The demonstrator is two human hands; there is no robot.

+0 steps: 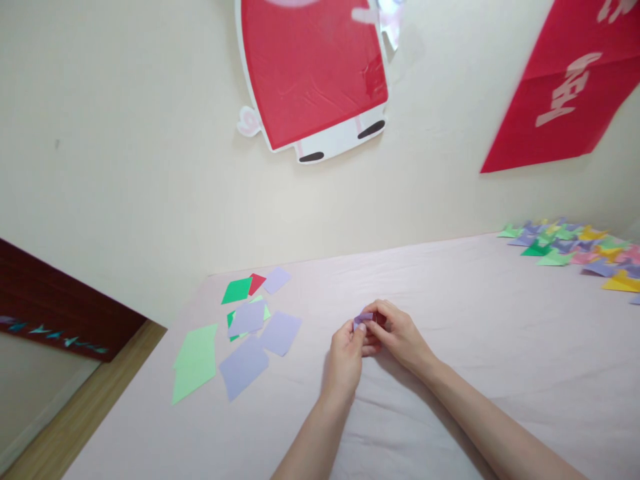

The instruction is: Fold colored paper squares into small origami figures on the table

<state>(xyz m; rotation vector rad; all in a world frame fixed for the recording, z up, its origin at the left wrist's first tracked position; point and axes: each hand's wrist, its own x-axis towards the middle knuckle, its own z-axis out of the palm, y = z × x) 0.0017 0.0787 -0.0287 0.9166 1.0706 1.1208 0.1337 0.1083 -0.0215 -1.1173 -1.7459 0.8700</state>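
Note:
My left hand (345,357) and my right hand (397,333) meet over the pale pink cloth (450,373) near the middle of the surface. Both pinch a small folded piece of lilac paper (362,319) between fingertips and thumbs. The paper is mostly covered by my fingers, so its shape is unclear. To the left lie several flat paper squares (250,320) in lilac, green and red, apart from my hands.
A heap of folded paper figures (580,250) in many colours sits at the far right by the wall. A large light green sheet (195,360) lies near the left edge. A red cartoon balloon (315,73) and a red banner (565,87) hang on the wall.

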